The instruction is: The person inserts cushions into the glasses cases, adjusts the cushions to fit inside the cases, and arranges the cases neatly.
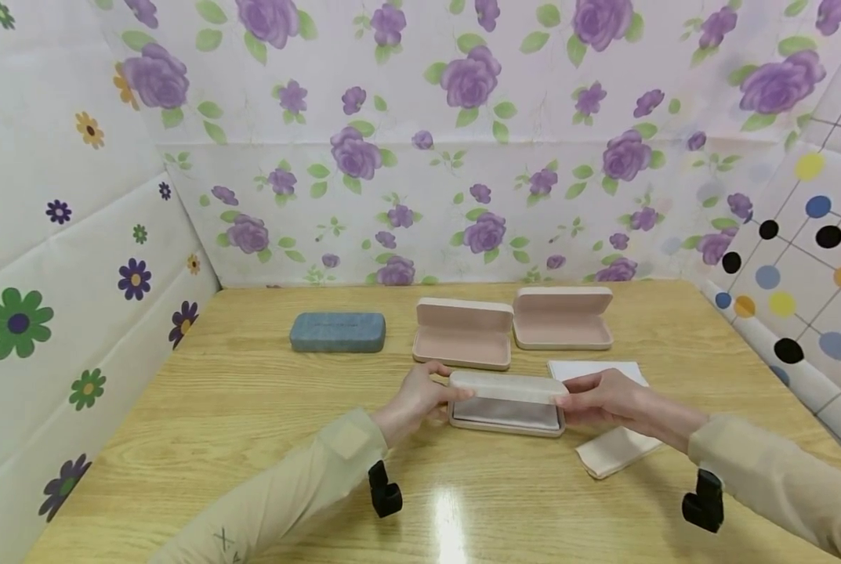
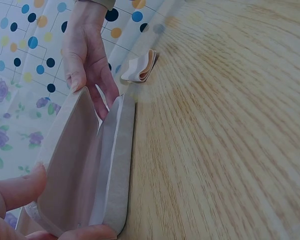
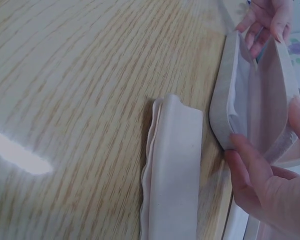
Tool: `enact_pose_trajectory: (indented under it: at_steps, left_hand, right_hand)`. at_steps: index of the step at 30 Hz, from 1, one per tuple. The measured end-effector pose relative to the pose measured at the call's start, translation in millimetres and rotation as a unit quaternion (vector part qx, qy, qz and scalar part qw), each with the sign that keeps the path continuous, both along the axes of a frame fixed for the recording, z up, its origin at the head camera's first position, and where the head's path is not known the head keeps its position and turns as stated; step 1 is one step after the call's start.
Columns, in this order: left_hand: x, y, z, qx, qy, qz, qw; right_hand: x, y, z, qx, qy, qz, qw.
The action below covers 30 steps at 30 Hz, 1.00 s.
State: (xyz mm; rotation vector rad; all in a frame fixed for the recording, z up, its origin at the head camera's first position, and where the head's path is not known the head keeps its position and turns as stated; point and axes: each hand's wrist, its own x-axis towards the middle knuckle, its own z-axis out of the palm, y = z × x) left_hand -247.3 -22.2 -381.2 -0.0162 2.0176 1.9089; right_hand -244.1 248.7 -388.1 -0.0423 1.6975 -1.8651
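A pale grey glasses case (image 1: 508, 385) sits on the table with its lid partly raised. Inside it lies a folded light-grey cloth (image 1: 506, 413). At the case's left end my left hand (image 1: 423, 395) grips it, thumb on the lid and fingers around the base. My right hand (image 1: 599, 399) holds the other end the same way, the thumb on the lid edge. Through the right wrist view, the right fingers (image 3: 247, 155) touch the base's end while the gap between lid and base stays wide. A folded cream cloth (image 1: 618, 452) lies beside the right hand.
Behind the case stand two open glasses cases with pink linings, one in the middle (image 1: 462, 347) and one to its right (image 1: 564, 330). A shut blue glasses case (image 1: 338, 332) is at the back left. Partly under the right hand lies a white cloth (image 1: 603, 368). Patterned sheets surround the wooden table (image 1: 251, 439).
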Motion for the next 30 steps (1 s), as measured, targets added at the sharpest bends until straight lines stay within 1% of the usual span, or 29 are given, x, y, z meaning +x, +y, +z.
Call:
enact_pose_trajectory:
  at_steps: [2, 3, 5, 6, 9, 10, 12, 13, 18, 21, 24, 26, 27, 30]
  left_hand:
    - [4.6, 0.6, 5.4, -0.006, 0.002, 0.001, 1.0]
    - [6.2, 0.7, 6.1, -0.01, 0.01, 0.002, 0.9999]
    - [4.7, 1.0, 2.0, -0.017, 0.017, 0.006, 0.9997]
    - [2.3, 1.3, -2.5, -0.018, 0.023, 0.006, 0.9996]
    - [-2.9, 0.8, -10.5, -0.02, 0.026, 0.009, 0.9994]
    - [-5.3, 0.9, -13.2, -0.02, 0.022, 0.01, 0.9995]
    - [-4.5, 0.9, -11.3, -0.021, 0.022, 0.01, 0.9995]
    - [-2.9, 0.7, -8.2, -0.024, 0.017, 0.011, 0.9995]
    - [-2.4, -0.9, -7.9, -0.028, 0.019, 0.001, 0.9994]
    - [-1.6, -1.9, -9.3, -0.022, 0.03, -0.006, 0.9993]
    - [-0.2, -2.4, -10.1, -0.025, 0.04, -0.011, 0.9988]
    - [0.5, -2.5, -10.9, -0.032, 0.041, -0.01, 0.9986]
    - [-0.5, -2.1, -13.5, -0.039, 0.047, -0.009, 0.9981]
    - [1.5, -1.7, -11.6, -0.059, 0.05, -0.003, 0.997]
  right_hand:
    - [0.8, -0.4, -1.6, 0.008, 0.004, -0.002, 1.0]
    - [1.2, -0.6, -2.2, 0.011, 0.007, -0.004, 1.0]
    - [1.2, -1.0, -2.8, 0.016, 0.006, -0.008, 1.0]
    - [1.1, -1.0, -2.8, 0.019, 0.008, -0.009, 1.0]
    - [1.0, -1.1, -1.9, 0.029, 0.015, -0.007, 0.999]
    - [1.0, -1.2, -1.6, 0.03, 0.017, -0.007, 0.999]
    - [1.7, -1.6, -1.3, 0.035, 0.024, -0.008, 0.999]
    - [2.1, -1.9, -1.3, 0.038, 0.026, -0.008, 0.999]
    - [5.1, -4.7, -2.0, 0.054, 0.035, -0.024, 0.998]
    - [7.8, -6.7, -2.1, 0.059, 0.038, -0.035, 0.997]
    - [9.7, -8.0, -2.9, 0.053, 0.039, -0.044, 0.997]
    - [10.6, -9.0, -3.3, 0.055, 0.047, -0.047, 0.996]
    - [10.9, -9.4, -3.7, 0.061, 0.054, -0.047, 0.996]
    - [12.4, -10.4, -5.2, 0.098, 0.085, -0.045, 0.99]
